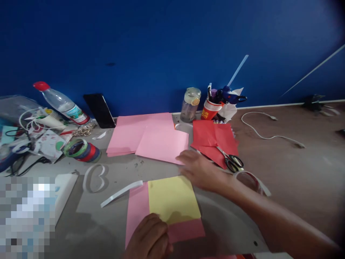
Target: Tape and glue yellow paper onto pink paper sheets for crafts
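Observation:
My right hand [199, 171] reaches forward, its fingers slightly blurred and closed at the near right corner of a pink paper sheet [163, 144]. That sheet lies askew over more pink paper [129, 133]. At the bottom, my left hand [151, 237] is curled with its knuckles up; whatever it may hold is hidden. It rests by the lower left of a yellow paper square [174, 201], which lies on a larger pink sheet [185, 231]. A white paper strip [122, 193] touches that sheet's upper left corner.
Black-handled scissors [233, 162] lie on red paper [206, 133] beside a tape roll [249, 181]. Behind stand a clear bottle [190, 104] and a red cup of pens [210, 109]. Leftward are a phone [99, 110], a tilted bottle [66, 104] and a colourful jar [83, 150].

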A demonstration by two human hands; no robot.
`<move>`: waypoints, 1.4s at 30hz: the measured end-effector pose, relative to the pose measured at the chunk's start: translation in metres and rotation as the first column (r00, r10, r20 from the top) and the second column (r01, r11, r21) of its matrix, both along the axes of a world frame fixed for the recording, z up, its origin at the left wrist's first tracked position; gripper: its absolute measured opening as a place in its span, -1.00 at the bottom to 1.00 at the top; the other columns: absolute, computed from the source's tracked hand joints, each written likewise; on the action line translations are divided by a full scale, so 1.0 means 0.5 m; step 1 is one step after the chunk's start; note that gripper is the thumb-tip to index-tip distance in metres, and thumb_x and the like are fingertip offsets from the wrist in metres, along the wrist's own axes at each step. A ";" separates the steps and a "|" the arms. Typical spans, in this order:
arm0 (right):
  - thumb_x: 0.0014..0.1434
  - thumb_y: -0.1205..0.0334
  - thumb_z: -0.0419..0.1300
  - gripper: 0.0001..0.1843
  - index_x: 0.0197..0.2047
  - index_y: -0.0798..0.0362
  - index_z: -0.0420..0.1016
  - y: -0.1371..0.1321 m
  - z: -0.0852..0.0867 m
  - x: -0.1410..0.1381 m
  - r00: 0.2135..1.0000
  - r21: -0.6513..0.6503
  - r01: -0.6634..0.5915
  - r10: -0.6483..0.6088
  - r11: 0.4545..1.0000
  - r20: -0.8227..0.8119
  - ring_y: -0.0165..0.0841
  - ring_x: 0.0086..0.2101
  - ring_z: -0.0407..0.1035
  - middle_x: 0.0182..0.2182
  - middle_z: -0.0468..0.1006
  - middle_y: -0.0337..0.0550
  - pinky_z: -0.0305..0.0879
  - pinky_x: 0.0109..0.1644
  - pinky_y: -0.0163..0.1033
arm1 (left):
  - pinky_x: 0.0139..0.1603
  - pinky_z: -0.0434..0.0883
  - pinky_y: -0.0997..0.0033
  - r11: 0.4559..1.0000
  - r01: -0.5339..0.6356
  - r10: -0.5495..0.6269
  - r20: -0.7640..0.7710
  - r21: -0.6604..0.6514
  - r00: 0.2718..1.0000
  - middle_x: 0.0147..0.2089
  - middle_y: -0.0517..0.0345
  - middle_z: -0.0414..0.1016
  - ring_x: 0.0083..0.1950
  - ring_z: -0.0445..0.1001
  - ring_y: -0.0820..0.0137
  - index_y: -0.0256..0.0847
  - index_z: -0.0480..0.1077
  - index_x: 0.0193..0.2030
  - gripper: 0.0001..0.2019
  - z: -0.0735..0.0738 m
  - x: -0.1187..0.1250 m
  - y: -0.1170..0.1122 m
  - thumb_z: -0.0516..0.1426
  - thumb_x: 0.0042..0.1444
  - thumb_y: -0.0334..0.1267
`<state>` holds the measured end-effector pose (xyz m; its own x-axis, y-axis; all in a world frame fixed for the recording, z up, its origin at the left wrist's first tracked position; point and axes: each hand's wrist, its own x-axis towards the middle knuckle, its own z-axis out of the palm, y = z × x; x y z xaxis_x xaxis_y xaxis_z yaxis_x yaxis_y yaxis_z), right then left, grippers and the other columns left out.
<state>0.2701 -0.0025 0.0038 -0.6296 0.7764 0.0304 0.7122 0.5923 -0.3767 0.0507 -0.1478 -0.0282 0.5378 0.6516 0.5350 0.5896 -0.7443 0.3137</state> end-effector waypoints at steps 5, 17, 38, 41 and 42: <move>0.20 0.31 0.14 -0.82 -0.11 0.13 0.42 -0.070 0.003 -0.030 0.980 -0.080 -0.190 0.184 0.979 -0.082 -0.21 -0.09 0.34 -0.14 0.47 0.02 0.29 0.02 -0.09 | -0.02 0.50 0.31 1.000 -0.024 0.023 -0.045 -0.013 0.999 -0.33 0.07 0.52 -0.23 0.50 0.38 -0.25 0.40 -0.29 -0.84 0.001 -0.017 -0.013 0.01 0.22 -0.46; 0.04 0.11 0.33 -0.43 0.11 0.09 0.39 -0.194 -0.079 0.056 0.972 -0.066 -0.232 0.234 0.970 0.021 -0.05 0.20 0.14 0.19 0.32 0.11 0.14 0.25 0.05 | 0.12 0.44 0.03 0.968 -0.102 0.002 -0.400 -0.228 0.917 0.14 -0.12 0.41 0.18 0.35 0.12 -0.27 0.34 0.07 -0.63 -0.014 -0.059 0.021 0.19 0.14 -0.19; 0.22 0.44 0.03 -0.75 -0.29 0.05 0.53 -0.126 -0.074 0.051 0.906 -0.161 -0.183 0.103 0.970 -0.411 -0.34 -0.20 0.45 -0.21 0.56 -0.04 0.38 -0.14 -0.26 | 0.09 0.42 0.10 0.954 -0.046 -0.045 -0.294 -0.297 0.955 0.11 -0.12 0.45 0.13 0.40 0.15 -0.25 0.33 0.07 -0.68 0.002 -0.071 0.050 0.13 0.21 -0.20; 0.23 0.41 0.03 -0.77 -0.28 0.06 0.51 -0.122 -0.084 0.043 0.848 -0.286 -0.074 -0.091 0.955 -0.522 -0.36 -0.26 0.43 -0.26 0.52 -0.06 0.35 -0.22 -0.30 | 0.12 0.41 0.17 0.935 -0.074 0.003 -0.200 -0.347 0.980 0.13 -0.11 0.44 0.16 0.40 0.18 -0.21 0.25 0.18 -0.55 0.005 -0.076 0.056 0.14 0.20 -0.10; 0.23 0.39 0.03 -0.78 -0.28 0.06 0.51 -0.121 -0.088 0.041 0.829 -0.315 -0.043 -0.142 0.948 -0.541 -0.36 -0.27 0.43 -0.28 0.52 -0.08 0.34 -0.22 -0.30 | 0.12 0.42 0.18 0.919 -0.076 0.012 -0.163 -0.386 0.986 0.15 -0.12 0.43 0.17 0.40 0.18 -0.20 0.20 0.23 -0.47 0.007 -0.078 0.058 0.14 0.19 -0.02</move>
<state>0.2906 -0.0630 -0.0403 -0.5381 0.8343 0.1197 0.3549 0.3532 -0.8656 0.0115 -0.1190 -0.0247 0.5591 0.8161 0.1465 0.6835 -0.5536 0.4758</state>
